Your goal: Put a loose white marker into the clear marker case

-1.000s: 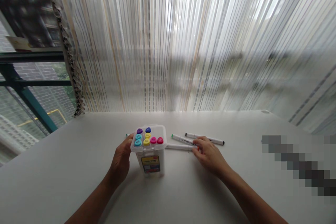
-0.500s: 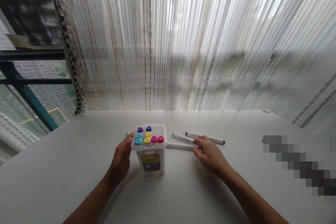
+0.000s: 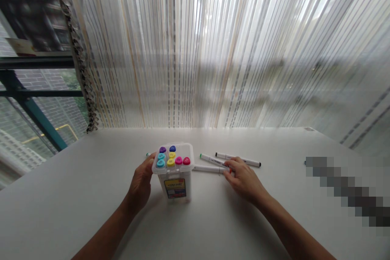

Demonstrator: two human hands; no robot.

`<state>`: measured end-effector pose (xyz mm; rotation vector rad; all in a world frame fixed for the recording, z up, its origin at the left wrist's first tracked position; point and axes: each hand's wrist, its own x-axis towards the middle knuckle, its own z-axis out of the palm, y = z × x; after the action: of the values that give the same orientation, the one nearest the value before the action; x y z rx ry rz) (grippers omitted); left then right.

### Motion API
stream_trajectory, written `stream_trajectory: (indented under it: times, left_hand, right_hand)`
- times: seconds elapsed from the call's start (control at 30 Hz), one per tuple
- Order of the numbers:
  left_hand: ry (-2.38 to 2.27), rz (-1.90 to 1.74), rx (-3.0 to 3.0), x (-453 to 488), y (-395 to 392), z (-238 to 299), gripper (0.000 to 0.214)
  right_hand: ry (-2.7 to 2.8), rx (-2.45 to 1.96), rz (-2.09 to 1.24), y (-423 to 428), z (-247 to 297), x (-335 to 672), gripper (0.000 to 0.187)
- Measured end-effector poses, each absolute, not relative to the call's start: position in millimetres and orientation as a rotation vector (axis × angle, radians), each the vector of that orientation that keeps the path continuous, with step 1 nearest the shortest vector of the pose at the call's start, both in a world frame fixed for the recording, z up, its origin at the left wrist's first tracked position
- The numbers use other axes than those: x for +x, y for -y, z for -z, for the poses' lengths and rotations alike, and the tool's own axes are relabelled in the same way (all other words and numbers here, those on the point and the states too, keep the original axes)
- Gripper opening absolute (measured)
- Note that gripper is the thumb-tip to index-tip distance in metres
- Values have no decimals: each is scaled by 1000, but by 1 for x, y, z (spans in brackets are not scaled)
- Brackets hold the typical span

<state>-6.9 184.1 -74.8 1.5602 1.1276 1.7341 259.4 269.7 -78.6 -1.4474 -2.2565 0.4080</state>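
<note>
A clear plastic marker case [image 3: 189, 185] stands upright on the white table, with several coloured marker caps [image 3: 171, 158] showing at its top. My left hand [image 3: 141, 183] grips its left side, the fingertips hidden behind it. To the right, my right hand [image 3: 243, 178] has its thumb and fingers closed around the orange-capped end of a white marker [image 3: 209, 169] lying on the table. Just behind it lie a green-capped marker [image 3: 213, 159], its right end under my fingers, and a black-capped marker [image 3: 251, 162] partly behind my hand.
Another green cap [image 3: 148, 154] peeks out behind my left hand. A striped sheer curtain [image 3: 183, 48] hangs at the far edge of the white table [image 3: 91, 178]. A pixelated dark long shape [image 3: 350, 195] lies at the right, and a window frame [image 3: 36, 109] is at the left.
</note>
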Motion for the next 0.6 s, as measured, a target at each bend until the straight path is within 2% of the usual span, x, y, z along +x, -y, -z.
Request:
stream_trajectory:
  times: [0.6]
  left_hand:
    - [-1116,-1742,1527,-8,-186,78,49]
  right_hand:
    - [2260,-1449,-397,-270,79,259,25]
